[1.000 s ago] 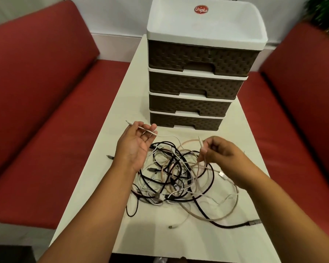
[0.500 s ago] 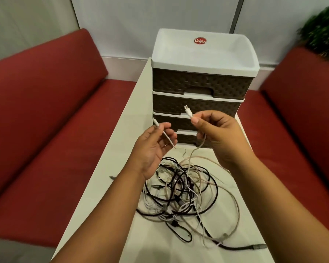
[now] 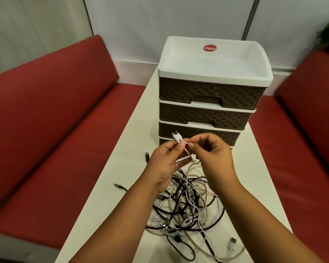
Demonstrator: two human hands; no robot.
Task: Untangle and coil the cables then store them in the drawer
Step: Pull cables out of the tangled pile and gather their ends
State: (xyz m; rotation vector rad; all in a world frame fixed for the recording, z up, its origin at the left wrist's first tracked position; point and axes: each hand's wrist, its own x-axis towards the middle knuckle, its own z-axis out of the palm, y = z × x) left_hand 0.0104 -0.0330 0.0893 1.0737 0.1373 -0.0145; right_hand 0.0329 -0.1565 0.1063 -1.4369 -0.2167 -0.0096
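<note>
Both hands are raised above the table [image 3: 106, 202], close together in front of the lower drawers. The left hand [image 3: 164, 166] pinches the two plug ends [image 3: 177, 138] of a white cable [image 3: 186, 156] between thumb and curled fingers, the plugs side by side and pointing up and away just above the fingertips. The right hand [image 3: 212, 158] has its fingers curled too, thumb and forefinger nipping the same white cable right beside the left hand's grip, so the fingertips of the two hands nearly touch. From that point the cable drops between the palms into the tangle of cables [image 3: 186, 207], a loose heap of black, white and beige loops lying on the table under the wrists. A loose black plug [image 3: 147, 156] lies on the table just left of the left hand, a thin jack end [image 3: 117, 185] lies further toward the table's left edge, and a white USB plug [image 3: 232, 242] rests near the right forearm at the front. The drawer unit [image 3: 207, 114] stands at the far end of the table with all its brown drawers closed and a white tray top. Bare tabletop runs along the left side of the heap up to the edge, and red benches [image 3: 46, 133] flank the table on both sides.
</note>
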